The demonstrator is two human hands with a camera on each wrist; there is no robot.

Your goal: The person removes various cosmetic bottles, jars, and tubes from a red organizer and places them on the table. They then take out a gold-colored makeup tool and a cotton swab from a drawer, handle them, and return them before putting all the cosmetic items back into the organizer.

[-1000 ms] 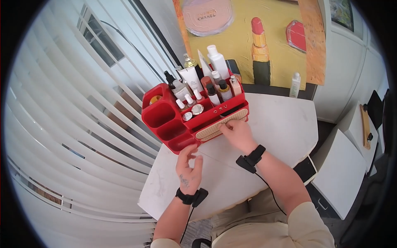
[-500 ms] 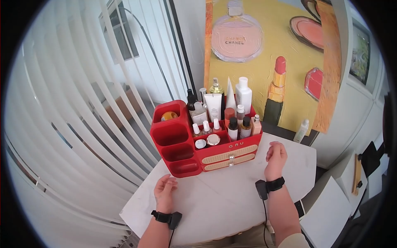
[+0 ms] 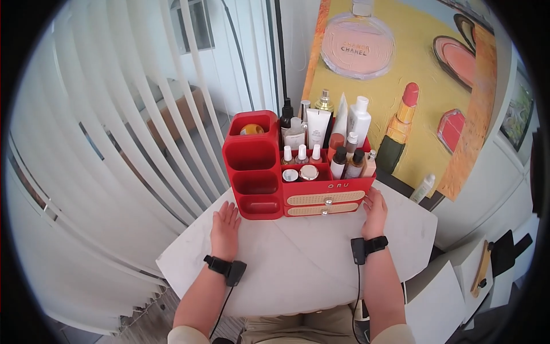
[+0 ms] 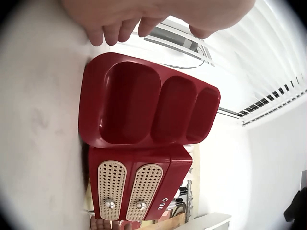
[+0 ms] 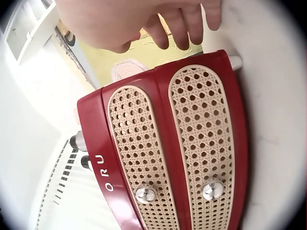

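A red cosmetics organizer (image 3: 260, 172) stands on the table, its open cups on the left and two closed drawers on the right. Rattan panels face the upper drawer (image 4: 146, 184) and the lower drawer (image 4: 112, 184), each with a round silvery knob. Bottles, tubes and small jars fill its upper compartments. My left hand (image 3: 225, 232) is by the organizer's lower left corner, fingers extended, holding nothing. On the opposite side, my right hand (image 3: 375, 212) has its fingers reaching along the right end, also without an object. In the right wrist view, its fingers (image 5: 178, 31) are close beside the red side wall.
The pale table (image 3: 292, 264) extends in front of the organizer. A small white bottle (image 3: 423, 188) stands at the back right. Behind is a painting (image 3: 395, 86) with cosmetics on it; vertical blinds (image 3: 114, 172) hang at the left.
My right hand has left the upper drawer's front and moved to the organizer's right end. My left hand has come up beside the left corner. The head view has shifted too.
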